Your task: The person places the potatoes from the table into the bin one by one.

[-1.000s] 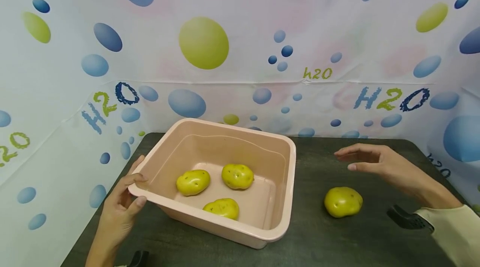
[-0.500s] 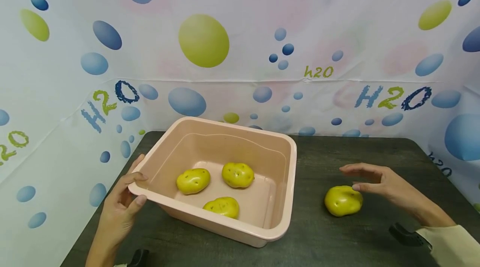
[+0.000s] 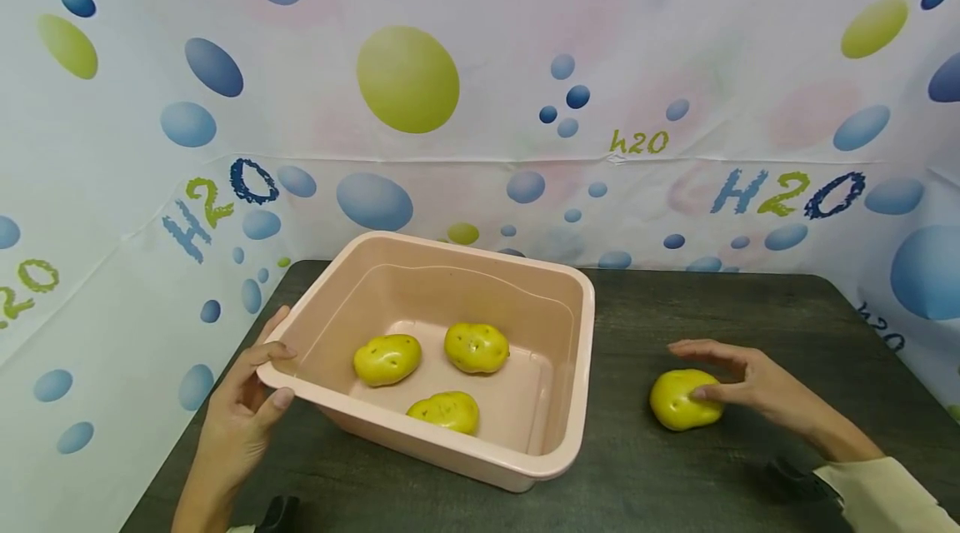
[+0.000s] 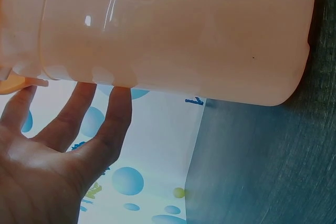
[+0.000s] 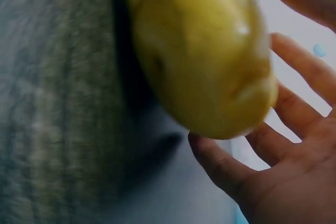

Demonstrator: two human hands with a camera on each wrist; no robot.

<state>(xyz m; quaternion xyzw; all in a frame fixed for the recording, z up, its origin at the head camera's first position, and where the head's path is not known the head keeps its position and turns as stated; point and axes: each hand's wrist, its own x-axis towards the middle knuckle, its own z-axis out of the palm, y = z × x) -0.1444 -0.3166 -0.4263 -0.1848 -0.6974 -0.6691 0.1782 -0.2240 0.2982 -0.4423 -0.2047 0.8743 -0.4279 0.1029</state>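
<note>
A beige plastic tub (image 3: 487,291) stands angled on the dark table in the head view, with three yellow potatoes inside: a left one (image 3: 387,360), a right one (image 3: 476,348) and a front one (image 3: 447,411). My left hand (image 3: 234,408) grips the tub's left corner by the rim; its fingers meet the tub's wall (image 4: 173,35) in the left wrist view. Another yellow potato (image 3: 675,401) lies on the table right of the tub. Around it my right hand (image 3: 772,396) is spread, thumb in front and fingers beyond. The right wrist view shows the fingers (image 5: 223,169) loosely spread beside this potato (image 5: 205,56).
The dark tabletop (image 3: 622,466) extends around the tub and the loose potato. Behind it hangs a white curtain (image 3: 510,33) with blue and green dots and lettering. Dark wrist straps (image 3: 279,514) are partly visible at the lower edge.
My right hand has come down from above the loose potato and now surrounds it, the thumb overlapping its near side. The left hand and the tub have stayed in place.
</note>
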